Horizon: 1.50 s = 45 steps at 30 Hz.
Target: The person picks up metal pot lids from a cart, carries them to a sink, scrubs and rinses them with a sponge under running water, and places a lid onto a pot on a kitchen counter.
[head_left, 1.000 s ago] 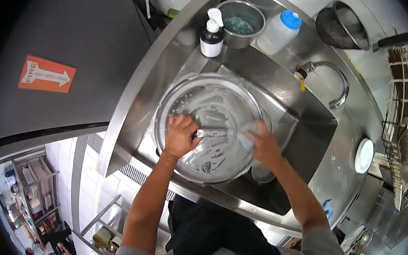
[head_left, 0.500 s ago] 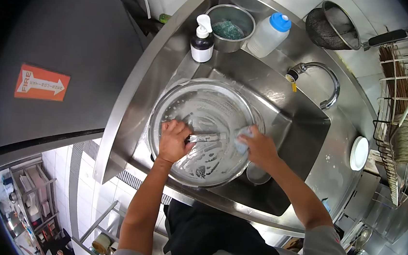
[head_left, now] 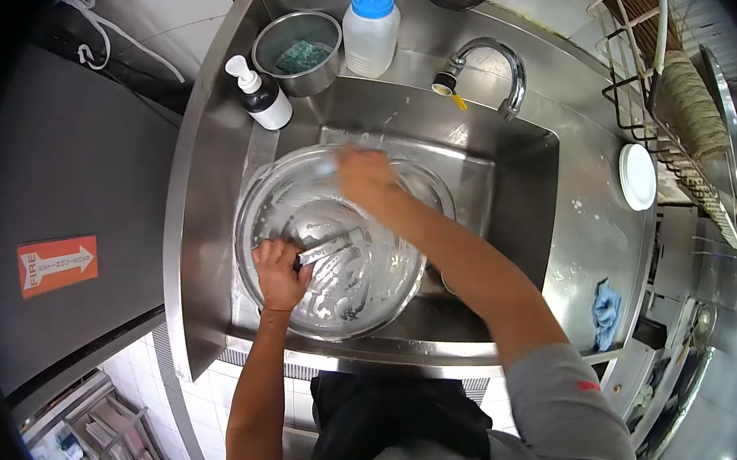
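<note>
A wide, shallow round metal basin point(head_left: 384, 297), streaked with soapy foam, rests over the left part of the sink point(head_left: 522, 200). Another round rim point(head_left: 444, 193) shows beneath it at the right. My left hand point(head_left: 280, 273) is inside the basin, fingers curled at the dark end of a flat metal strip point(head_left: 332, 246). I cannot tell whether the strip is fixed to the basin. At the basin's far rim, my right hand point(head_left: 364, 175) is blurred by motion, closed on a pale blue sponge point(head_left: 327, 168), mostly hidden by the fingers.
A pump bottle point(head_left: 264, 98), a metal pot point(head_left: 307, 83) holding green scouring material and a blue-capped bottle point(head_left: 370, 42) stand behind the basin. The faucet point(head_left: 513, 76) arches over the back edge. White lids point(head_left: 638, 177) and a blue cloth point(head_left: 606, 314) lie right, below a wire rack point(head_left: 657, 137).
My right hand has moved the sponge from the basin's right side to its far rim. My left hand stays at the strip. The camera view has turned and shifted.
</note>
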Tool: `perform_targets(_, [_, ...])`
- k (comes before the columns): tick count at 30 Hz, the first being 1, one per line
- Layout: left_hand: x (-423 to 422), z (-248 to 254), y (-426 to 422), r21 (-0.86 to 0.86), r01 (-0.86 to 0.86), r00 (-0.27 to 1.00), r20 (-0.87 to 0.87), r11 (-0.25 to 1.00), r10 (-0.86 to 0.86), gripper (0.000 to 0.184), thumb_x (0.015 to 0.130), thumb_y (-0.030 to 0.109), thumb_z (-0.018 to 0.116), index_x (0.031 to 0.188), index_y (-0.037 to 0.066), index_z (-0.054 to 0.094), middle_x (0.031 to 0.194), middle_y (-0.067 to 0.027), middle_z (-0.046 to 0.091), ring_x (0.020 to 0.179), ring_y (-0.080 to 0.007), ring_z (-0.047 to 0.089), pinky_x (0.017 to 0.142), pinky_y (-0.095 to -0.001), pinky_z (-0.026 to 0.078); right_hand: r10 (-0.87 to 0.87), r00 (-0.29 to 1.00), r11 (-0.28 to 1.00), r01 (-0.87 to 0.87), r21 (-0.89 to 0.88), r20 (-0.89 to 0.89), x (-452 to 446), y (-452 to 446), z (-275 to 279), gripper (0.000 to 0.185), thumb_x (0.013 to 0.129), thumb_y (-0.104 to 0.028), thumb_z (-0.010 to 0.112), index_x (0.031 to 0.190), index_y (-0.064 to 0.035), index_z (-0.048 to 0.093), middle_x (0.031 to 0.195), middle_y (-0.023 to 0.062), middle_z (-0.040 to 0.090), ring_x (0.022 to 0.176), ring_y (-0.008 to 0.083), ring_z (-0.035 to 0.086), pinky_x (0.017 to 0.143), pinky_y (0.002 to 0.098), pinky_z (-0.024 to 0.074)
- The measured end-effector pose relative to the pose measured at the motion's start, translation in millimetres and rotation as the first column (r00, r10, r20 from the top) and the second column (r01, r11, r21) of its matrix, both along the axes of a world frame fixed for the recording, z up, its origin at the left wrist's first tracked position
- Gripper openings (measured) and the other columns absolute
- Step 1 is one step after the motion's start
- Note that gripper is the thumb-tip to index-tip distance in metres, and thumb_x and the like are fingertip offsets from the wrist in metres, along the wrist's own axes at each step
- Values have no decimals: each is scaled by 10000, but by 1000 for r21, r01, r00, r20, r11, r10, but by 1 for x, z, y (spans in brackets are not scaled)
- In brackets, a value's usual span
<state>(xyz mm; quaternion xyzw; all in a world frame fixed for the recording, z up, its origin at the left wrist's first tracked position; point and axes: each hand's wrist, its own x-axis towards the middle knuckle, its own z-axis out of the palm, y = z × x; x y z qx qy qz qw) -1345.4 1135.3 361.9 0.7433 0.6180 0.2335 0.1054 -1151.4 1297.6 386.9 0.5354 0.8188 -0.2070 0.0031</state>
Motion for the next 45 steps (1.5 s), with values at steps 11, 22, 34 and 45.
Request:
perform_targets(11, [-6, 5, 4, 48, 80, 996, 31, 996, -81, 369, 597, 222, 799, 888, 99, 608, 947, -76, 557, 960, -294, 499, 865, -438, 351, -524, 824, 818, 557, -141, 216, 57, -164, -7, 530, 866, -210, 573, 1336, -18, 421, 1164, 266, 559, 970, 406, 662, 791, 474, 564])
perform_targets(22, [-8, -2, 1, 78, 96, 995, 32, 992, -98, 325, 667, 254, 773, 898, 87, 620, 942, -76, 553, 958, -297, 489, 885, -447, 347, -460, 886, 887, 461, 1, 61, 29, -71, 14, 485, 837, -169, 579, 1304, -93, 470, 1296, 183, 513, 1071, 352, 630, 865, 447, 543])
perform_targets(34, [-7, 9, 2, 59, 98, 993, 54, 993, -102, 298, 667, 233, 785, 886, 94, 636, 953, -56, 564, 970, -291, 484, 891, -454, 349, -477, 878, 863, 477, 168, -45, -17, -237, 0, 514, 874, -174, 549, 1338, 10, 424, 1177, 290, 489, 746, 392, 646, 655, 460, 559])
perform_targets(45, [-11, 3, 3, 66, 108, 992, 65, 992, -112, 298, 677, 245, 772, 906, 100, 647, 948, -51, 564, 968, -293, 491, 867, -455, 348, -342, 939, 938, 340, 60, 22, 1, -251, 13, 471, 807, -100, 586, 1275, -128, 543, 1130, 174, 518, 946, 333, 612, 766, 447, 543])
